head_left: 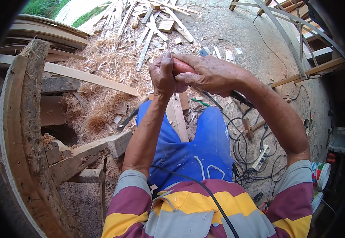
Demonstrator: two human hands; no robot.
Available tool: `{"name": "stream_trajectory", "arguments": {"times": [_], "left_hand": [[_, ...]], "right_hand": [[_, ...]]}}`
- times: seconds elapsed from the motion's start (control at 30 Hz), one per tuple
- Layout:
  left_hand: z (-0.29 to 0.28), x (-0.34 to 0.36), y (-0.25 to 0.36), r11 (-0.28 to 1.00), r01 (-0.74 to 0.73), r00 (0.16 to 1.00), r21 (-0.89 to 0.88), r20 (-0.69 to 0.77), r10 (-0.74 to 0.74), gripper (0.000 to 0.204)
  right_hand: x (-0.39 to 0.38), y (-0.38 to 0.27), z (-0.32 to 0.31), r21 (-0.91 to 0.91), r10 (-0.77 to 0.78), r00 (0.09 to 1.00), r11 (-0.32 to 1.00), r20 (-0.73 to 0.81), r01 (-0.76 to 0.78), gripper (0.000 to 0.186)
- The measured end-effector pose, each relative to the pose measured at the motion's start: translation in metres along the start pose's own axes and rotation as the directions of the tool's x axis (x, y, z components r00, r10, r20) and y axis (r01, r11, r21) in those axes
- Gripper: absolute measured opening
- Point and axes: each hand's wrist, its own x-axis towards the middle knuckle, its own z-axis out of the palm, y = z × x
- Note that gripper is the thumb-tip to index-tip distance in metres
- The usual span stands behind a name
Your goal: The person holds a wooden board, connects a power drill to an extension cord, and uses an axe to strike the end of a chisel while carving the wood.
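Note:
In front of me, my left hand (162, 73) and my right hand (216, 75) are closed close together around a red, rounded tool (182, 67), largely hidden by my fingers. My left thumb points up along its left end, and my right fingers lie over it. Beneath my hands, a pale wooden piece (178, 123) lies between my blue-clad knees, with small shavings on it. A dark bladed tool (126, 122) with a wooden handle lies left of my left leg.
Rough timber framing (29, 139) and stacked boards (49, 29) stand at left. Wood shavings (93, 99) and offcuts (166, 25) cover the floor ahead. Tangled cables and a white power strip (261, 156) lie at right, near white buckets (319, 176). A rack (299, 35) stands upper right.

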Motion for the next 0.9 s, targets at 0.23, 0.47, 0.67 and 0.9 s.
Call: {"name": "stream_trajectory", "arguments": {"times": [0.23,0.47,0.67,0.9], "left_hand": [[0.001,0.002,0.002,0.999,0.0,0.999,0.038,-0.044,0.002,0.057],[-0.003,-0.001,-0.002,0.999,0.002,0.999,0.04,-0.04,0.0,0.055],[-0.004,-0.003,-0.011,0.998,-0.019,0.999,0.056,-0.035,0.021,0.053],[0.0,-0.008,-0.01,0.996,-0.044,0.998,0.075,-0.034,0.046,0.051]], "right_hand": [[0.003,-0.001,0.001,-0.01,0.026,0.999,1.0,0.023,-0.026,0.071],[0.004,-0.003,0.005,0.006,0.035,0.999,0.999,-0.005,-0.035,0.062],[0.004,0.007,0.016,-0.052,-0.036,0.998,0.998,-0.058,0.032,0.072],[0.007,0.018,0.031,-0.011,-0.027,0.994,1.0,-0.107,0.026,0.069]]}}
